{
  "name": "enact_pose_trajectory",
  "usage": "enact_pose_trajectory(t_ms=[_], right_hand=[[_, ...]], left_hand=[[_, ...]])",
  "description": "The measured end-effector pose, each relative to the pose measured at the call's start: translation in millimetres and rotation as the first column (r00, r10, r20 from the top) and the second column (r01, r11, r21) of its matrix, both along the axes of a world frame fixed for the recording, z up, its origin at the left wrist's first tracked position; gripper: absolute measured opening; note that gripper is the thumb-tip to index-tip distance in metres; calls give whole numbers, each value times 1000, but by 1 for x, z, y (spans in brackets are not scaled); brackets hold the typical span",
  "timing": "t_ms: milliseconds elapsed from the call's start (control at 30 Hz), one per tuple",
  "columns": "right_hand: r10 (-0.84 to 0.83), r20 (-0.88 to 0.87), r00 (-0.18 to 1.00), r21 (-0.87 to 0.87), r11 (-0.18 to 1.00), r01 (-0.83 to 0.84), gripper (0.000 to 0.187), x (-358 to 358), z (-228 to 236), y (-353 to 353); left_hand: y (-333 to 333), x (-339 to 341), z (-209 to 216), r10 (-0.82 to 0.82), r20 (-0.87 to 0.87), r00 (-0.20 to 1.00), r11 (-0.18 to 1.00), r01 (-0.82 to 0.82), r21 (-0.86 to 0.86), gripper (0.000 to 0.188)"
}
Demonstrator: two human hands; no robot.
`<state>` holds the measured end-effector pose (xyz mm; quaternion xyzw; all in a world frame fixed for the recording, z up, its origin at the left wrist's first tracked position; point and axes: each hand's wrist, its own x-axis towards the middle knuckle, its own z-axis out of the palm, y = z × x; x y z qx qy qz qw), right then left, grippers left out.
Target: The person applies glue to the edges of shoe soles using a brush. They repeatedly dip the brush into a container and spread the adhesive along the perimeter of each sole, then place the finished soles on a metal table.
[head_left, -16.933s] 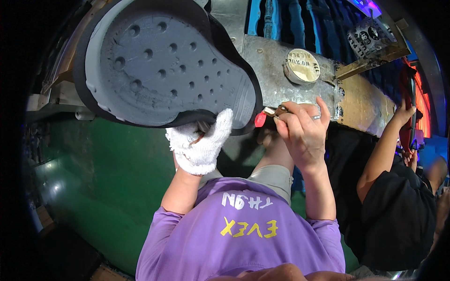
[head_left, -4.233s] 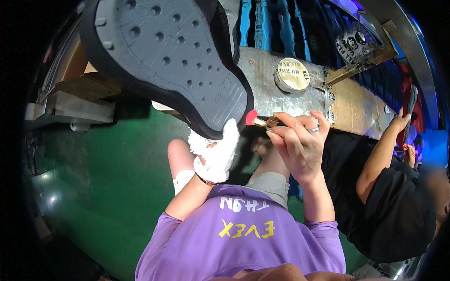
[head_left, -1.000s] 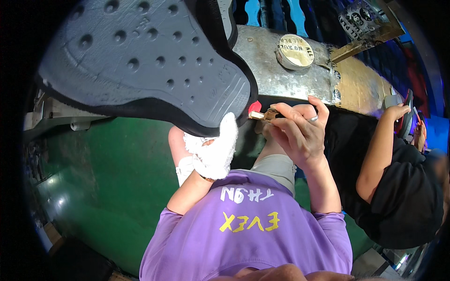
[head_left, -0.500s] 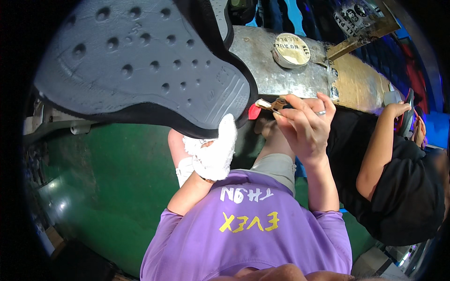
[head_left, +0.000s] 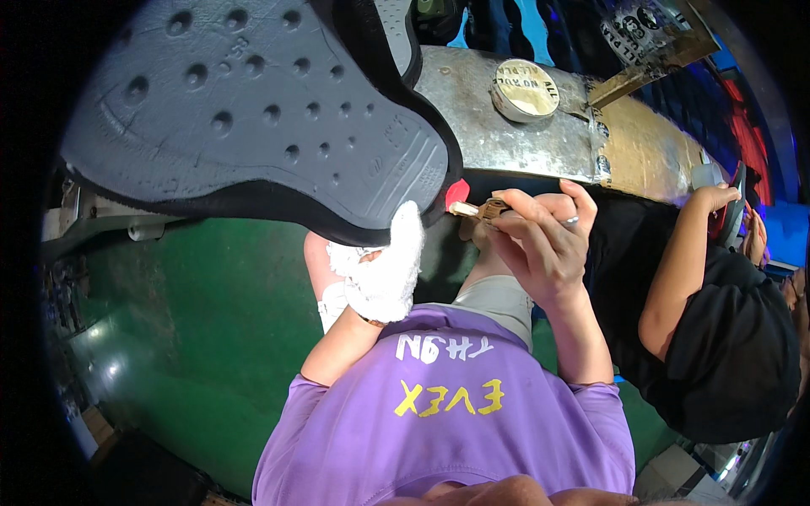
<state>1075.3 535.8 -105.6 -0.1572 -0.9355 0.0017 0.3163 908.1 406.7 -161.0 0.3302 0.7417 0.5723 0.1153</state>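
A large dark grey shoe sole (head_left: 337, 160), studded and black-edged, fills the upper left. My left hand (head_left: 386, 270), in a white knit glove, grips its near end with the thumb on the grey face; the fingers behind are mostly hidden. A small bright red piece (head_left: 456, 193) shows at the sole's right edge; I cannot tell what it is joined to. My bare right hand (head_left: 544, 240), with a ring, pinches a small brush-like tool (head_left: 485, 211) with a brown body and a pale tip. That tip is at the lower edge of the red piece.
A round tub (head_left: 525, 91) with pale contents stands on the metal bench (head_left: 464, 139) ahead. Cardboard (head_left: 645, 152) covers the bench farther right. Another grey sole (head_left: 395, 34) shows behind the large one. A co-worker in black, at right, holds a dark sole (head_left: 737, 202) with both hands.
My right hand has moved slightly left and down, taking the tool's pale tip from beside the red piece to its lower edge. The sole has shifted a little up and left.
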Motion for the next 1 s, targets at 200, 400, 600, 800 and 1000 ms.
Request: enact_pose_trajectory(t_ms=[200, 400, 600, 800, 1000], right_hand=[[-81, -58, 995, -2, 997, 81, 27, 2, -17, 10], [-41, -22, 999, -2, 999, 41, 28, -2, -12, -5], [-54, -14, 998, 13, 998, 55, 26, -4, -9, -5], [-97, -27, 995, 3, 995, 97, 21, -7, -8, 2], [-54, -13, 998, 42, 998, 54, 22, -4, -14, -9]], left_hand=[[-5, 4, -4, -6, 352, 936, 1000, 1, 13, 21], [-9, 3, -17, 7, 259, 966, 1000, -7, -1, 16], [-8, 5, -11, 18, 316, 949, 1000, -18, -1, 16], [-12, 1, -19, -39, 743, 668, 988, -86, 129, 17], [-6, 11, 4, -76, 511, 856, 990, 4, 141, 19]])
